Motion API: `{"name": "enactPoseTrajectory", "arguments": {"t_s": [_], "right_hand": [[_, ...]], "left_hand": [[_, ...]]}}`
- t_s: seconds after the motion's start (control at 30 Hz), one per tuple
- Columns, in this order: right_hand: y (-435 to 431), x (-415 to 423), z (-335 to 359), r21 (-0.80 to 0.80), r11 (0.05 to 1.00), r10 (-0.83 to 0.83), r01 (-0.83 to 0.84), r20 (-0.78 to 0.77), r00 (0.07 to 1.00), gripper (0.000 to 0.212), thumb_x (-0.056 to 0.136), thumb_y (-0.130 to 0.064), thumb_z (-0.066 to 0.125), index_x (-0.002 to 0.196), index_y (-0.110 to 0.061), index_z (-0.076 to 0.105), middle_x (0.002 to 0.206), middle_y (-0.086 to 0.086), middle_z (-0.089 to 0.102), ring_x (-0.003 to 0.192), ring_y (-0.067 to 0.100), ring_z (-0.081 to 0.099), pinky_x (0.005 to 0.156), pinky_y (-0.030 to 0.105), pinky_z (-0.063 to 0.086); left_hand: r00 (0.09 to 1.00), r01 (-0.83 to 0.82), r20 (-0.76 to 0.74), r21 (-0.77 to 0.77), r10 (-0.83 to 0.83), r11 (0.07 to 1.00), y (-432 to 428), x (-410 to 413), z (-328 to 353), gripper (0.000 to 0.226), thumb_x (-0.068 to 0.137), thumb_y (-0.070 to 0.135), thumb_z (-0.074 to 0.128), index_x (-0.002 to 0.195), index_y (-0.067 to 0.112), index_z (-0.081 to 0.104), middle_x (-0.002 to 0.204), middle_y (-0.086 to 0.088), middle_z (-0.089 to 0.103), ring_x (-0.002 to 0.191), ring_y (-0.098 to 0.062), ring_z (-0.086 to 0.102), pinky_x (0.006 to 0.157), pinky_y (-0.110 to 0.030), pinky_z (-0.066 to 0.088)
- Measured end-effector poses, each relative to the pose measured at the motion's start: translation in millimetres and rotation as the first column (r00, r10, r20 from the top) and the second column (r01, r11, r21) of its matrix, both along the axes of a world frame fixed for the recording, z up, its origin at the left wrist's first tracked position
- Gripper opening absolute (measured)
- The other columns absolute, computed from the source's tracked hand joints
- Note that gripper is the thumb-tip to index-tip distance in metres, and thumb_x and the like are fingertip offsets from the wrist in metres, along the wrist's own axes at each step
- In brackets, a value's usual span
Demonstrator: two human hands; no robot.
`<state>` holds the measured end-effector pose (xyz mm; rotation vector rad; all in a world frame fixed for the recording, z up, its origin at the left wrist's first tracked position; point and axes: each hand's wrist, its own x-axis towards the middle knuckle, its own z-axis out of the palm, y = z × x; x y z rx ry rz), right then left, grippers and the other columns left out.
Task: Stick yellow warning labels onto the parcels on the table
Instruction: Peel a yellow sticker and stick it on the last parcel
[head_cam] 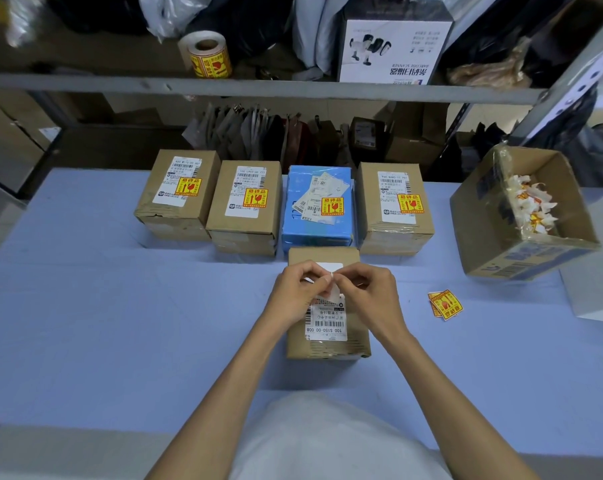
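Note:
A brown parcel (328,344) with a white shipping label lies in front of me on the blue table (102,323). Above it, my left hand (298,292) and my right hand (369,292) pinch a small label piece (333,289) between their fingertips; only its white back shows. Behind stand three brown parcels (179,195) (246,206) (393,206) and a blue parcel (317,206), each bearing a yellow warning label. Loose yellow labels (445,304) lie to the right of my hands.
An open cardboard box (522,216) holding crumpled backing paper sits tilted at the right, next to a white block (601,265). On the shelf above stand a roll of yellow labels (208,55) and a barcode scanner box (393,46). Bags hang behind the table.

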<state>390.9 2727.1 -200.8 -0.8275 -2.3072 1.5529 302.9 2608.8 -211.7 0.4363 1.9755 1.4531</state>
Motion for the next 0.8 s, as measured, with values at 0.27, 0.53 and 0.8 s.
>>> {"name": "enactPoseTrajectory", "arguments": {"t_s": [0.27, 0.53, 0.8], "right_hand": [[-2.2, -1.8, 0.5, 0.011, 1.0, 0.019, -0.019, -0.017, 1.0, 0.012, 0.087, -0.015, 0.065, 0.081, -0.013, 0.075, 0.073, -0.004, 0.072, 0.07, 0.008, 0.066, 0.066, 0.021, 0.052], [-1.1, -3.2, -3.6, -0.068, 0.998, 0.014, -0.016, -0.025, 1.0, 0.013, 0.086, -0.012, 0.063, 0.08, -0.015, 0.074, 0.072, -0.004, 0.071, 0.07, 0.015, 0.067, 0.069, 0.033, 0.054], [0.6, -2.6, -1.3, -0.16, 0.987, 0.018, -0.027, -0.056, 0.998, 0.004, 0.079, -0.02, 0.076, 0.079, -0.016, 0.074, 0.073, -0.002, 0.073, 0.07, 0.01, 0.067, 0.067, 0.02, 0.052]], "left_hand": [[1.0, -0.017, 0.003, -0.003, 0.017, 1.0, 1.6, 1.9, 2.1, 0.014, 0.089, 0.024, 0.062, 0.074, 0.024, 0.063, 0.074, 0.006, 0.069, 0.076, -0.017, 0.072, 0.074, -0.035, 0.056], [0.999, -0.018, 0.048, 0.011, 0.017, 1.0, 2.8, 0.3, -3.4, 0.014, 0.095, 0.02, 0.055, 0.082, 0.019, 0.058, 0.075, 0.006, 0.067, 0.077, -0.014, 0.07, 0.072, -0.031, 0.055], [0.999, 0.016, 0.046, -0.001, -0.016, 1.0, 4.1, -0.5, -3.2, 0.01, 0.096, 0.018, 0.053, 0.087, 0.019, 0.057, 0.085, 0.003, 0.064, 0.076, -0.01, 0.067, 0.069, -0.025, 0.053]]}}
